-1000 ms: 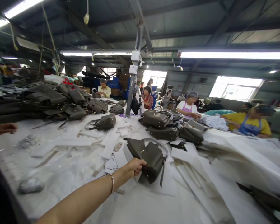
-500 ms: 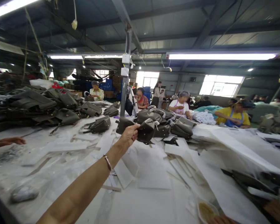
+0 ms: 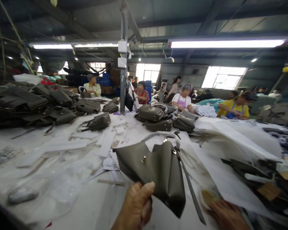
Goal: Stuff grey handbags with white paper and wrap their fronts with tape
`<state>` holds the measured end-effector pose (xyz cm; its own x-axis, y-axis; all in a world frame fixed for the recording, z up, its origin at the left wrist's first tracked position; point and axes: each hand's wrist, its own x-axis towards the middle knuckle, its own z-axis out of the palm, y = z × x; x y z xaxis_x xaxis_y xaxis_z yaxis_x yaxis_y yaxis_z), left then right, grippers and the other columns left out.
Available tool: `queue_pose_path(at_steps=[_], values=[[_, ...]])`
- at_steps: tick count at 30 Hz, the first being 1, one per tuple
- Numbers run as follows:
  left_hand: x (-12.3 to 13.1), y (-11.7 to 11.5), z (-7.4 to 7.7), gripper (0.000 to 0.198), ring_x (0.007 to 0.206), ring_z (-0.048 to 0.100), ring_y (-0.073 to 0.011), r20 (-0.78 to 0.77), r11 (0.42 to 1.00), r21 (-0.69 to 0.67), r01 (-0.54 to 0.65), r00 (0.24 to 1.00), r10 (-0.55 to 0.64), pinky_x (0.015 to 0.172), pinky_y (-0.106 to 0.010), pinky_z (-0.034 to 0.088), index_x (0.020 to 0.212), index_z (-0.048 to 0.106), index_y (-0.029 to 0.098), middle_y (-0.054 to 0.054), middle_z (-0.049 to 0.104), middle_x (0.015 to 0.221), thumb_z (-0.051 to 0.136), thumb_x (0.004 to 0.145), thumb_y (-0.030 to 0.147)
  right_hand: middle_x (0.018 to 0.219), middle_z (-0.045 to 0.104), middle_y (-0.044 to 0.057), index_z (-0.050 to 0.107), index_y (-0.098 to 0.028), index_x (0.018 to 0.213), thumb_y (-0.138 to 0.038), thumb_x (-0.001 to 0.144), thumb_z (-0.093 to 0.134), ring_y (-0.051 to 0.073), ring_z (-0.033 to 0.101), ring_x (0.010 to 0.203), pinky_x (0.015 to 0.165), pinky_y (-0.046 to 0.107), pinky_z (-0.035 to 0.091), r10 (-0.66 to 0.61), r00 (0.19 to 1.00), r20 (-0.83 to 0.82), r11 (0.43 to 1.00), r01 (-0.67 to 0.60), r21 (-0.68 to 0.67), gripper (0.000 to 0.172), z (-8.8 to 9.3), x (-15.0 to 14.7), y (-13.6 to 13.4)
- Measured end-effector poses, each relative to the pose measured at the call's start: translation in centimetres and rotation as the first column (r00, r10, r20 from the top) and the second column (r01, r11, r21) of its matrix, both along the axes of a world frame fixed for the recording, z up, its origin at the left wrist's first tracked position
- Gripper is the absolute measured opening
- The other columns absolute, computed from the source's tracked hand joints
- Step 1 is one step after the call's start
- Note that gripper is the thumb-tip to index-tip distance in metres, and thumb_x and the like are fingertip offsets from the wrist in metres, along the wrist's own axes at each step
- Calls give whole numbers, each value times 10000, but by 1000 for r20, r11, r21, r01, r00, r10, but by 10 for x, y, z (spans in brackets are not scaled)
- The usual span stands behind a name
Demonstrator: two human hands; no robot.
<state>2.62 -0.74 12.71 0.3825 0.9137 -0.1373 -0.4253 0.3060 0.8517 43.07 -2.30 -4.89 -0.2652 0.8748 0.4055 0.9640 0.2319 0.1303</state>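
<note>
My left hand [image 3: 136,204] is closed on the lower edge of a dark olive handbag [image 3: 156,169], thumb on top. The bag is tilted, with a gold-coloured clasp on its front, a handle in pale wrapping and a narrow strap [image 3: 190,188] hanging down on the right. At the bottom right, my right hand [image 3: 227,212] lies with fingers stretched towards a small pale tub [image 3: 207,196] of yellowish-brown contents. Its fingertips are at the tub's edge, and I cannot tell whether they touch what is inside.
Similar bags are piled at the left [image 3: 31,102] and mid-table [image 3: 156,116], with a single bag [image 3: 97,121] between. White sheets [image 3: 232,143] and paper scraps cover much of the table. A post [image 3: 123,83] rises behind. Several people sit at work beyond.
My left hand has drawn the handbag back from the mid-table pile, close to me. More of my right hand shows beside the tub. The other hand at the left edge is out of view.
</note>
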Motion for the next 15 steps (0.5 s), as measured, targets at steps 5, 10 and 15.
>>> queue_pose_path(at_steps=[5, 10, 15], values=[[19, -32, -91, 570, 419, 305, -54, -288, 953, -111, 281, 909, -301, 427, -205, 191, 566, 495, 170, 63, 402, 443, 666, 679, 702, 932, 755, 42, 734, -308, 938, -231, 861, 463, 271, 695, 908, 801, 402, 496, -55, 998, -32, 994, 51, -100, 293, -5, 7, 4], [5, -35, -91, 309, 587, 500, -82, -480, 822, 126, 555, 760, -439, 556, -182, 364, 809, 718, 152, 13, 611, 679, 610, 847, 439, 905, 734, 35, 715, -295, 899, -256, 883, 458, 258, 680, 899, 803, 389, 490, -38, 998, -44, 988, 31, -150, 261, 12, 0, 5], [-29, 8, -54, 216, 893, 631, -188, -642, 365, 763, 533, 687, 340, 891, -336, 455, 1021, 691, 190, -59, 703, 921, 550, 949, 337, 830, 704, 31, 704, -280, 836, -237, 924, 413, 217, 656, 801, 781, 347, 487, -40, 992, -121, 986, 19, -165, 307, 22, -9, 13]])
